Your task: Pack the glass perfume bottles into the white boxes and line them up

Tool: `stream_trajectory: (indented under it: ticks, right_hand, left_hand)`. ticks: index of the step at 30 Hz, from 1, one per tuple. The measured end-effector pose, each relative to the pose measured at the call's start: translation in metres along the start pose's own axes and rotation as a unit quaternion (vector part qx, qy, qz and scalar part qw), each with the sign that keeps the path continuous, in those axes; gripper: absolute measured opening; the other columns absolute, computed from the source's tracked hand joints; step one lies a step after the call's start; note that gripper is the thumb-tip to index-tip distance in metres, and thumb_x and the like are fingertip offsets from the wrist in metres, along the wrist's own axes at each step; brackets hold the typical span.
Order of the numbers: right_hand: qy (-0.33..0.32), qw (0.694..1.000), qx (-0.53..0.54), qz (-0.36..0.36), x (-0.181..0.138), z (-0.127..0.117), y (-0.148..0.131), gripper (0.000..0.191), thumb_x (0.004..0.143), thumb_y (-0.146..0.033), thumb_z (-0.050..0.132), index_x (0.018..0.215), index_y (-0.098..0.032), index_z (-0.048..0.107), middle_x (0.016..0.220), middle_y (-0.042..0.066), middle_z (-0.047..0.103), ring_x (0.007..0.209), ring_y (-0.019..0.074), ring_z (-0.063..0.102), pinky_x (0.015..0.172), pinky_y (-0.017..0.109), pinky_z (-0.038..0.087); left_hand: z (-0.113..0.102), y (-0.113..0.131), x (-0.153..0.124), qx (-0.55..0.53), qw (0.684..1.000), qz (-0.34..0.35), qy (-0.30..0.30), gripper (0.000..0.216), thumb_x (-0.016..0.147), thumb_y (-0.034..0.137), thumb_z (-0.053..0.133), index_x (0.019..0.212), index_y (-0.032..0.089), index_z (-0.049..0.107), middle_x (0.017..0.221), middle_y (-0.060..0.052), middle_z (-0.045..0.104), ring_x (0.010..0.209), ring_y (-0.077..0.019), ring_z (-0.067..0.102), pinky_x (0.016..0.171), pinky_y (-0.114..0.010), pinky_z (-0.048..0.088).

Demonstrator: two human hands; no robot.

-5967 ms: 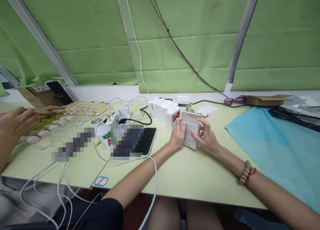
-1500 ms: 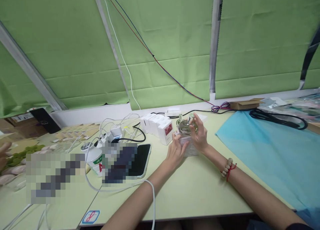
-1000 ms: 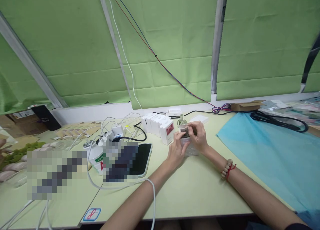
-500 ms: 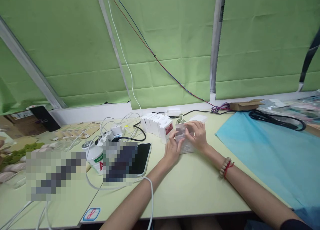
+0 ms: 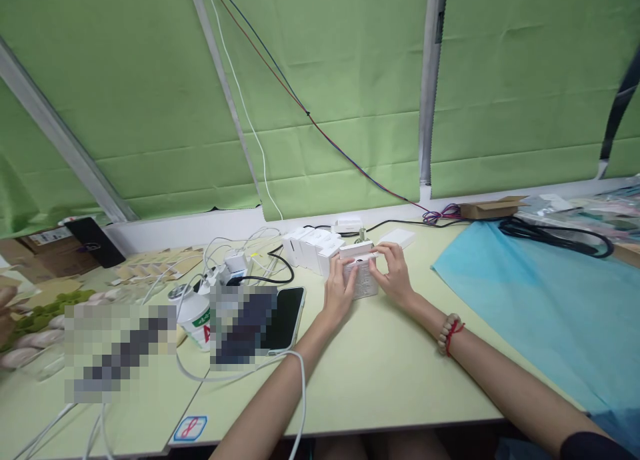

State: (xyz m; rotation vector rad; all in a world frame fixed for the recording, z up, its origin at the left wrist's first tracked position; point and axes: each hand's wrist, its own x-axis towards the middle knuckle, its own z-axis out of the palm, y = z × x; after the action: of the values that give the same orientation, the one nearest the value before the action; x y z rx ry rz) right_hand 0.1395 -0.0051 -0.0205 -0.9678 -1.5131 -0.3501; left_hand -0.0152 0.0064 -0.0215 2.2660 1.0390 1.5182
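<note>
A small white box [image 5: 367, 288] with fine printing on its near side stands upright on the table between my hands. Its white top flap [image 5: 356, 249] is raised at the back. My left hand [image 5: 341, 290] grips the box's left side, thumb against the near face. At the upper right edge, my right hand [image 5: 396, 275] pinches the box between thumb and forefinger. What lies inside the box is mostly hidden. Directly behind and to the left is a row of white boxes [image 5: 306, 245].
A phone [image 5: 287, 319], a white bottle [image 5: 194, 317] and tangled white cables lie left. Blue sheeting [image 5: 530, 300] covers the right side, with a coiled black cable [image 5: 555, 237] on it. Part of another person's hand [image 5: 6, 307] shows at the far left edge.
The box has been tilted so its printed side faces me, and its white top flap now shows. Both hands have shifted slightly; a person's hand has appeared at the far left.
</note>
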Motion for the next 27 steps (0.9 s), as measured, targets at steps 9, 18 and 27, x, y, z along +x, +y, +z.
stream_trajectory:
  ticks: [9, 18, 27]
  right_hand:
    - [0.044, 0.988, 0.067, 0.134, -0.006, 0.006, -0.006, 0.033, 0.083, -0.028, 0.057, 0.113, -0.017, 0.051, 0.107, 0.008, 0.051, 0.091, 0.0158, 0.051, 0.066, 0.028, 0.047]
    - [0.012, 0.980, 0.118, 0.158, -0.006, 0.005, -0.011, 0.030, 0.086, -0.027, 0.054, 0.114, -0.018, 0.053, 0.110, 0.008, 0.057, 0.084, 0.0136, 0.054, 0.052, 0.022, 0.048]
    - [0.003, 0.985, 0.115, 0.131, -0.005, 0.004, -0.010, 0.025, 0.088, -0.027, 0.052, 0.111, -0.019, 0.056, 0.106, 0.006, 0.059, 0.070, 0.0101, 0.053, 0.050, 0.021, 0.047]
  left_hand:
    - [-0.002, 0.000, 0.003, -0.005, 0.999, -0.049, 0.021, 0.030, 0.096, 0.037, 0.032, 0.098, 0.018, 0.055, 0.108, -0.008, 0.062, 0.109, -0.0190, 0.056, 0.083, -0.029, 0.044]
    - [0.002, -0.003, 0.003, 0.030, 0.998, 0.016, 0.046, 0.025, 0.097, 0.028, 0.032, 0.100, 0.018, 0.055, 0.119, -0.009, 0.053, 0.114, -0.0167, 0.051, 0.090, -0.030, 0.045]
    - [0.004, 0.001, -0.001, 0.086, 0.992, 0.049, 0.078, 0.020, 0.096, 0.023, 0.036, 0.105, 0.018, 0.053, 0.113, -0.010, 0.043, 0.109, -0.0156, 0.049, 0.089, -0.030, 0.046]
